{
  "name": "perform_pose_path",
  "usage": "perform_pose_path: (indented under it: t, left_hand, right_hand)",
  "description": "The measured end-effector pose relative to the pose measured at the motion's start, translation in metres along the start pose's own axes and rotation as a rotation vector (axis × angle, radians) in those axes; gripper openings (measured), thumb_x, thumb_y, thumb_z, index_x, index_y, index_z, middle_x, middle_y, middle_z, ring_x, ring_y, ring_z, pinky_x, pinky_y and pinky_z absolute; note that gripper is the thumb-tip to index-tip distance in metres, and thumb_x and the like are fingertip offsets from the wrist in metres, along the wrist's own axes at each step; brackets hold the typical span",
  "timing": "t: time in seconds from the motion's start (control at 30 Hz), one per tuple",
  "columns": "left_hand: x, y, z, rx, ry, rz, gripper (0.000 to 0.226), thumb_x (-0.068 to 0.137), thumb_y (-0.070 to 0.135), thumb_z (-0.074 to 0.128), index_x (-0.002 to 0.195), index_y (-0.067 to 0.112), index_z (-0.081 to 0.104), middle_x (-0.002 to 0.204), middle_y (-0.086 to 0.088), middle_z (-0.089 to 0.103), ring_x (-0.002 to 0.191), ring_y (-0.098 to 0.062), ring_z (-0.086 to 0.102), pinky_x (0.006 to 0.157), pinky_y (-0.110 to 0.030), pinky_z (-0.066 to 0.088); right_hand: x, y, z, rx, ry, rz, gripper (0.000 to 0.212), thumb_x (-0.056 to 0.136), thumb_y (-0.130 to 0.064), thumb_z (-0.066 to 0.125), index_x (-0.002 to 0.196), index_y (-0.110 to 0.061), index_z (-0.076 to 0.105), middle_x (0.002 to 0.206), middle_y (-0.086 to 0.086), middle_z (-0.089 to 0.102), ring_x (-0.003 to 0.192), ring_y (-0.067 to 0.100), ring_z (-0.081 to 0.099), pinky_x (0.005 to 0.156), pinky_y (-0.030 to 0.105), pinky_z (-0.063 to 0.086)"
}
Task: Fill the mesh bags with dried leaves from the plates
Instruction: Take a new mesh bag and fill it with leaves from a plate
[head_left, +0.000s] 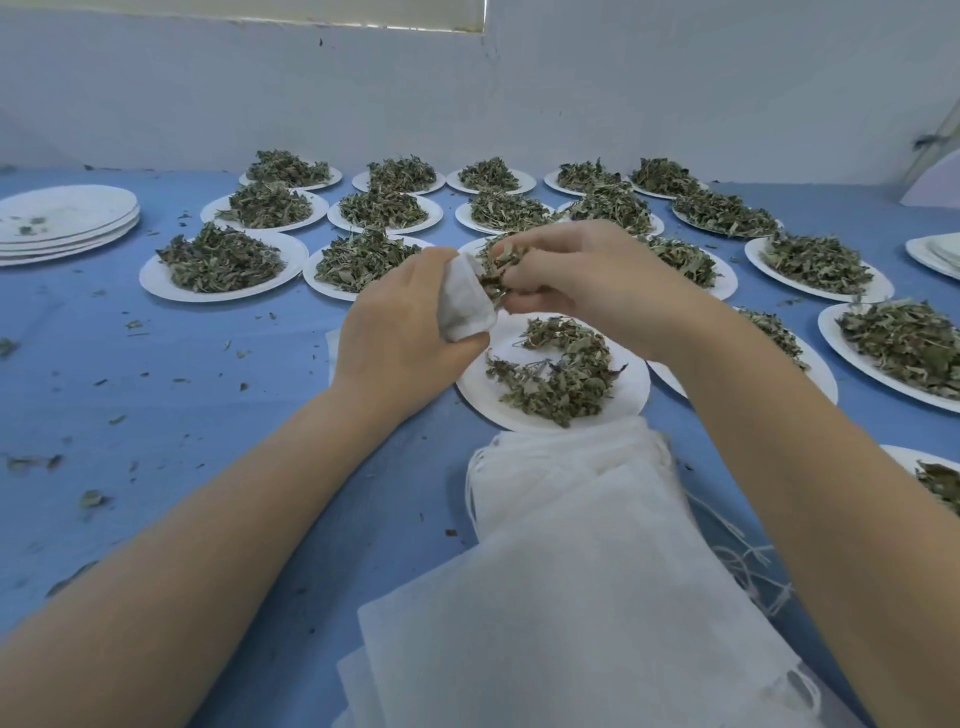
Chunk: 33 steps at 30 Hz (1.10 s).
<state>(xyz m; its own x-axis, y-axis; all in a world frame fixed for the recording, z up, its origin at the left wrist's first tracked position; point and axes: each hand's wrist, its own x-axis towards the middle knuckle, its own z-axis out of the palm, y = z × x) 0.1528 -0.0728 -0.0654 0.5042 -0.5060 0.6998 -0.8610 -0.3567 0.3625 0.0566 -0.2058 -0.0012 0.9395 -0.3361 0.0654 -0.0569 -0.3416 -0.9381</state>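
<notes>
- A blue table (218, 395) carries many white paper plates heaped with dried leaves, set in rows toward the pale wall (623, 93); crumbs of leaf are scattered over the bare cloth.
- A stack of used plates (67, 221) sits at the far left, well apart from the hands.
- A pile of empty mesh bags (566, 545) lies close to the camera between the forearms, loose drawstrings trailing off its right side.
- Just beyond that pile is the near plate (553, 374), with a ring-shaped remnant of dried leaves (556, 371) on it.
- The mesh bag (462, 301) being filled is small, white and bunched, held above the near plate's left rim with its mouth turned to the right.
- The left hand (400, 332) is curled round the bag, gripping it.
- The right hand (587, 280) pinches a clump of leaves at the bag's mouth; how far the leaves are inside is hard to tell, the fingers covering the opening.
</notes>
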Motion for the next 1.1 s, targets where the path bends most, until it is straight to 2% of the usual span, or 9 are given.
perform_pose_path:
  t: [0.2, 0.33, 0.47, 0.57, 0.67, 0.83, 0.9, 1.03, 1.1]
  left_hand:
    - [-0.001, 0.002, 0.002, 0.021, 0.024, 0.019, 0.049, 0.072, 0.030, 0.075, 0.112, 0.009, 0.057, 0.098, -0.004, 0.063, 0.088, -0.023, 0.056, 0.070, -0.023, 0.033]
    - [-0.001, 0.001, 0.003, -0.026, 0.019, -0.003, 0.052, 0.070, 0.032, 0.076, 0.113, 0.010, 0.056, 0.100, -0.002, 0.063, 0.089, -0.023, 0.057, 0.071, -0.027, 0.039]
    - [-0.001, 0.003, 0.001, -0.069, 0.002, -0.002, 0.052, 0.070, 0.033, 0.077, 0.111, 0.011, 0.055, 0.098, -0.001, 0.062, 0.087, -0.022, 0.057, 0.072, -0.034, 0.045]
    - [-0.001, 0.005, -0.001, -0.089, 0.007, -0.006, 0.050, 0.071, 0.033, 0.077, 0.111, 0.010, 0.056, 0.099, -0.002, 0.063, 0.087, -0.021, 0.057, 0.072, -0.031, 0.044]
    - [-0.001, 0.008, -0.002, -0.101, 0.014, 0.003, 0.049, 0.073, 0.032, 0.076, 0.111, 0.008, 0.058, 0.098, -0.004, 0.064, 0.087, -0.022, 0.058, 0.074, -0.032, 0.045]
    - [-0.003, 0.011, -0.002, -0.070, 0.023, 0.055, 0.048, 0.072, 0.029, 0.078, 0.109, 0.003, 0.059, 0.096, -0.006, 0.065, 0.087, -0.024, 0.060, 0.077, -0.033, 0.046]
    - [-0.004, 0.011, -0.001, -0.045, 0.035, 0.065, 0.047, 0.072, 0.026, 0.078, 0.108, 0.002, 0.060, 0.095, -0.008, 0.066, 0.086, -0.026, 0.061, 0.077, -0.031, 0.044]
    - [-0.002, 0.011, -0.001, -0.085, 0.033, 0.022, 0.043, 0.074, 0.026, 0.076, 0.108, 0.004, 0.060, 0.094, -0.006, 0.065, 0.084, -0.023, 0.060, 0.073, -0.028, 0.043]
    - [-0.001, 0.011, -0.001, -0.097, 0.031, 0.010, 0.041, 0.075, 0.025, 0.075, 0.108, 0.004, 0.060, 0.094, -0.006, 0.065, 0.083, -0.023, 0.059, 0.072, -0.027, 0.043]
  right_hand:
    - [-0.008, -0.005, -0.005, -0.185, -0.100, -0.084, 0.036, 0.087, 0.004, 0.049, 0.112, -0.015, 0.067, 0.100, 0.004, 0.071, 0.084, 0.007, 0.069, 0.076, 0.012, 0.052]
    - [-0.009, -0.006, -0.006, -0.339, -0.162, -0.114, 0.026, 0.093, -0.005, 0.054, 0.113, -0.020, 0.059, 0.106, 0.015, 0.069, 0.089, 0.010, 0.069, 0.089, 0.025, 0.052]
    - [-0.006, -0.002, -0.007, -0.262, -0.068, -0.113, 0.018, 0.090, -0.010, 0.060, 0.107, -0.009, 0.053, 0.087, 0.005, 0.073, 0.077, 0.012, 0.071, 0.072, 0.021, 0.056]
    - [-0.007, -0.002, -0.004, -0.220, 0.007, -0.152, 0.016, 0.083, -0.008, 0.069, 0.098, -0.008, 0.064, 0.079, -0.002, 0.072, 0.067, 0.012, 0.071, 0.063, 0.017, 0.055]
    - [-0.007, -0.002, 0.000, -0.407, 0.090, -0.233, 0.013, 0.076, -0.017, 0.077, 0.088, -0.020, 0.073, 0.069, -0.014, 0.069, 0.059, 0.006, 0.067, 0.062, 0.016, 0.053]
    - [-0.004, -0.003, 0.009, -0.667, 0.111, -0.291, 0.015, 0.077, -0.025, 0.075, 0.092, -0.028, 0.075, 0.071, -0.012, 0.065, 0.058, -0.003, 0.052, 0.065, 0.011, 0.040]
    - [-0.005, -0.004, 0.012, -0.692, 0.092, -0.289, 0.014, 0.081, -0.027, 0.071, 0.094, -0.029, 0.075, 0.068, -0.012, 0.064, 0.056, 0.001, 0.048, 0.061, 0.014, 0.039]
    - [-0.010, -0.010, 0.008, -0.613, -0.055, -0.252, 0.019, 0.090, -0.021, 0.058, 0.097, -0.017, 0.075, 0.080, 0.014, 0.069, 0.059, 0.012, 0.047, 0.059, 0.026, 0.040]
    - [-0.014, -0.014, 0.003, -0.568, -0.142, -0.220, 0.023, 0.090, -0.018, 0.057, 0.104, -0.026, 0.073, 0.090, 0.007, 0.072, 0.080, 0.022, 0.065, 0.079, 0.034, 0.052]
